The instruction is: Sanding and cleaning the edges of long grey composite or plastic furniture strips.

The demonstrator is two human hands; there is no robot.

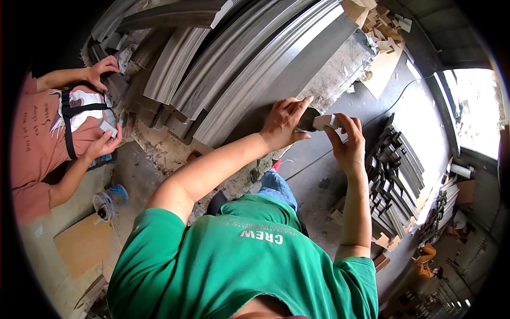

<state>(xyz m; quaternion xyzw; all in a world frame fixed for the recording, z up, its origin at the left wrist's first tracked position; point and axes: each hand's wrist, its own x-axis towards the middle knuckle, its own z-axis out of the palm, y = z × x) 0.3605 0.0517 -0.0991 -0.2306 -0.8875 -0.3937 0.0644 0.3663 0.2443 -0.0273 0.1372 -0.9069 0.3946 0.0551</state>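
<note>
My right hand (348, 139) pinches a small pale grey block (325, 122) between thumb and fingers, to the right of the strips' near ends. Close against the block is a dark curved piece (307, 120), whose exact kind I cannot make out. My left hand (287, 125) has it between the thumb and the stretched fingers; the palm hides part of it. Beneath and beyond this hand lies a flat dark grey strip (297, 69). Beside it, several long grey moulding strips (234, 58) lie side by side on a rough, dusty bench (340, 72).
At the left, a co-worker (64, 127) in a rust-coloured shirt holds a similar grey block (108, 128). A clear bucket (109, 202) and cardboard (82, 244) lie on the floor. On the right are stacked dark strips (396, 181), a thin cable (401, 95) and offcuts (382, 26) farther off.
</note>
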